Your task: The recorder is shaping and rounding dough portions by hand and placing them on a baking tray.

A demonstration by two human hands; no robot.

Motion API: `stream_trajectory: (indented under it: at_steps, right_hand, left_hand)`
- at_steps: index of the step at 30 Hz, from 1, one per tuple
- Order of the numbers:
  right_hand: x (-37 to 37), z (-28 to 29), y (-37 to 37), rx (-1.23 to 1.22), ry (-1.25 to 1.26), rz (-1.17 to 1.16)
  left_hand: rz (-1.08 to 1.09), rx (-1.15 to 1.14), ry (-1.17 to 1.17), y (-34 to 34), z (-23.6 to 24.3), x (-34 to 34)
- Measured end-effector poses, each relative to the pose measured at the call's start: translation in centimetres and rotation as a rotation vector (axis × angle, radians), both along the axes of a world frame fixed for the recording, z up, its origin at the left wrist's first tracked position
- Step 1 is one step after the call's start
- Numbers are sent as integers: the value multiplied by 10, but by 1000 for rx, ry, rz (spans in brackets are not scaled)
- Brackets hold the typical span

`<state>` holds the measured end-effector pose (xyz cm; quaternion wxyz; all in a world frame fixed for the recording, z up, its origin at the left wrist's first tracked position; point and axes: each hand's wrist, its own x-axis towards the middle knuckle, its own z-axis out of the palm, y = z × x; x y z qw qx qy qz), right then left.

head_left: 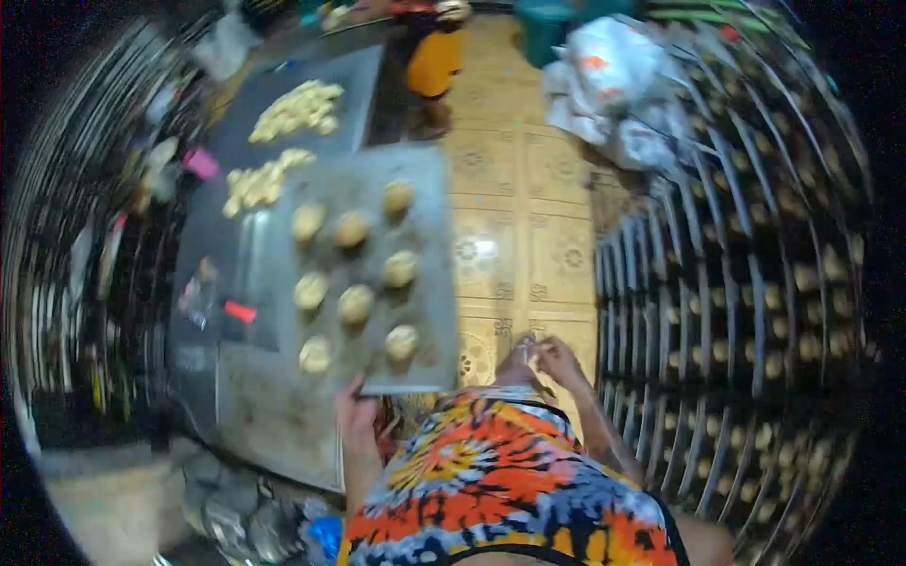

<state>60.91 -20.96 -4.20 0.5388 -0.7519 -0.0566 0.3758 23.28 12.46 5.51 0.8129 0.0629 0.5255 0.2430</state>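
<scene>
My left hand (359, 415) grips the near edge of a grey metal baking tray (429, 283), thumb on top. Several round pale dough pieces (355, 304) sit apart on the tray in rough rows. It is held above the left work table and covers part of it. My right hand (559, 363) hangs low over the floor at my right side, fingers loosely bent and a little apart. Nothing shows in it, though blur softens its outline.
On the dark work table (212, 245) lie a heap of cut dough pieces (297, 111), a smaller heap (260, 184) and a red-handled tool (241, 311). A slatted metal rack (665, 302) with rows of dough stands right. White bags (618, 75) lie beyond the tiled floor (519, 208).
</scene>
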Motion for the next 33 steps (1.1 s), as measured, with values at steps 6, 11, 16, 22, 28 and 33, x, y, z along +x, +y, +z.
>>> stream_trajectory:
  at_steps: [6, 11, 16, 22, 28, 33]
  right_hand:
    - [72, 50, -73, -217, -149, 70]
    - [161, 3, -178, -261, -275, 14]
    - [193, -56, -196, -333, -362, -136]
    - [156, -143, -182, -391, -416, -284]
    - [189, 86, 17, 55, 163, -490]
    - [374, 333, 154, 1021, 873, -737]
  left_hand:
    - [-19, 118, -359, 20, 28, 235]
    - [-175, 118, -413, 1, 6, 361]
    - [-369, 115, -420, 21, 21, 458]
    - [-756, 102, -506, 90, -30, 618]
    - [-1128, 712, -667, 122, -47, 783]
    - [-1576, 795, -837, 124, -55, 918]
